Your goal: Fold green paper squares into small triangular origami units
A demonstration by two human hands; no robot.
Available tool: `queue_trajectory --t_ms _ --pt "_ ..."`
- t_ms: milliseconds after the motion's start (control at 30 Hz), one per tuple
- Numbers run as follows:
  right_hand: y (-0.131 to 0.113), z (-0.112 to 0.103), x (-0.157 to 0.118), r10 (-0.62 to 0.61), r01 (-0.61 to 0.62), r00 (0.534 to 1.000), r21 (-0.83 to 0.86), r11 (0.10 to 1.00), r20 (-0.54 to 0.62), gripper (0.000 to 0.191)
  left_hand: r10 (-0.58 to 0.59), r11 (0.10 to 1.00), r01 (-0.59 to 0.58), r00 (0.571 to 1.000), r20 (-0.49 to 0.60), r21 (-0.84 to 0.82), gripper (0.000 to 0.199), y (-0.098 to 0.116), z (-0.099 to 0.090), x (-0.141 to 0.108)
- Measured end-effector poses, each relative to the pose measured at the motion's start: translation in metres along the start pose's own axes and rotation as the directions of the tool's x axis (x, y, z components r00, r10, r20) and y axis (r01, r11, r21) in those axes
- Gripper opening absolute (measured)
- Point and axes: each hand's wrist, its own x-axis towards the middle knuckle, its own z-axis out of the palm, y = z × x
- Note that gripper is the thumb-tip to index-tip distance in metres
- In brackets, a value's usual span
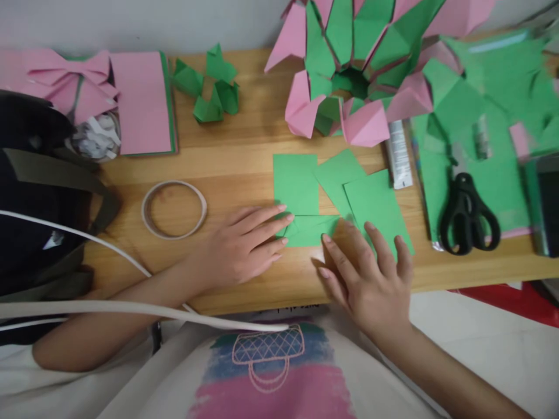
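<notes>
A folded strip of green paper (308, 231) lies flat near the table's front edge. My left hand (244, 244) rests its outstretched fingertips on the strip's left end. At the right end, the index fingertip of my right hand (371, 267) touches the paper, its fingers spread and bent a little. Just behind the strip is a green paper square (296, 183). Two more sheets, a tilted green square (338, 174) and a larger green sheet (378, 206), overlap beside it, partly under my right fingers.
A tape ring (173, 209) lies on the left. Behind stand a pink-and-green folded paper piece (349, 75) and small green folded pieces (212, 87). Black-handled scissors (467, 215), a white tube (399, 154) and green sheets (502, 192) are at right. A white cable (196, 319) crosses my left forearm.
</notes>
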Motion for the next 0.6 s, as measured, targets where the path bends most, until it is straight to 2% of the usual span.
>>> queue_trajectory --t_ms 233,400,533,600 --pt "0.002 0.001 0.000 -0.004 0.003 0.999 -0.017 1.000 -0.047 0.037 -0.037 0.999 0.036 0.998 -0.046 -0.034 0.012 -0.001 0.006 -0.004" --pt "0.004 0.004 -0.001 -0.015 0.018 0.999 0.068 0.998 -0.047 0.040 0.023 1.000 -0.022 0.997 -0.068 0.019 0.016 0.001 0.007 -0.004" --pt "-0.004 0.005 0.004 -0.134 0.129 0.991 0.153 0.980 0.020 0.059 0.034 0.999 -0.034 0.999 -0.041 0.002 0.023 0.004 0.010 -0.006" --pt "-0.011 0.006 0.008 -0.202 0.190 0.978 0.183 0.965 0.046 0.061 0.043 0.999 -0.043 0.999 -0.011 -0.012 0.024 0.003 0.011 -0.008"
